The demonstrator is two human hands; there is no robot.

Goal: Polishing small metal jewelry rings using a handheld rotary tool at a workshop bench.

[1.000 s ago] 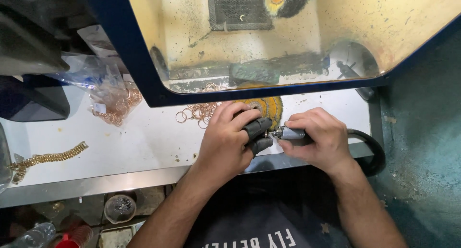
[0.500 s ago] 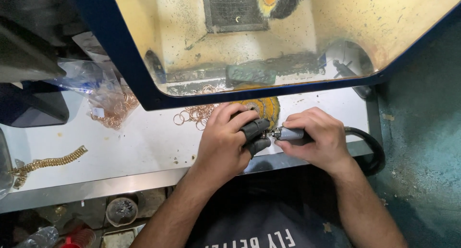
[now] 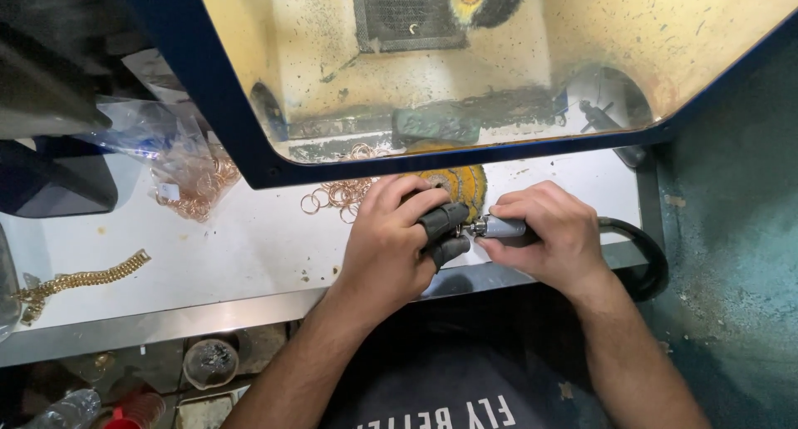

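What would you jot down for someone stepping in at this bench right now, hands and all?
Left hand: two fingertips in dark rubber finger covers, pinching a small piece too hidden to identify.
Right hand: gripping a slim grey metal rotary handpiece, its tip at the left fingertips; its black hose loops off right.
Behind the hands: a round yellow cloth buffing wheel and loose coppery wire rings on the white bench top.
Far left: a gold chain bracelet and a clear plastic bag of rings.
How much is finished cannot be told.
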